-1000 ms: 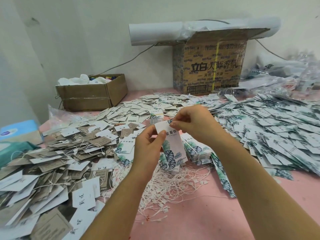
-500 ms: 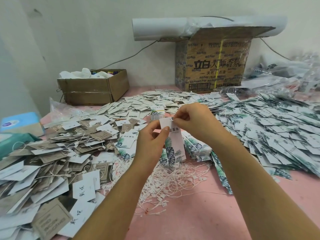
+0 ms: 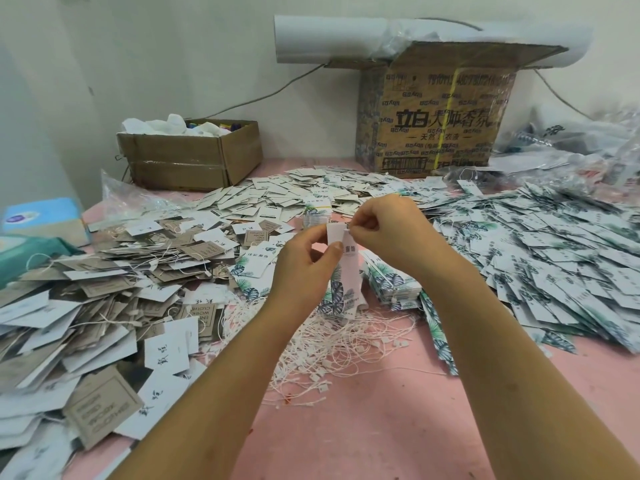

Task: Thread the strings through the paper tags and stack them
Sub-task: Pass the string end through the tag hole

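While the left hand (image 3: pixel 304 261) pinches the tag (image 3: pixel 343 271) near its top, the right hand (image 3: pixel 384 233) nips the string there — light, bendy card, best held by its edges.

I see soft, even, diffuse light and faint shadows. Around the printed carton (image 3: pixel 436 123), wide-angle distortion bends the edges; detail right of it smears, and overall sharpness is moderate.
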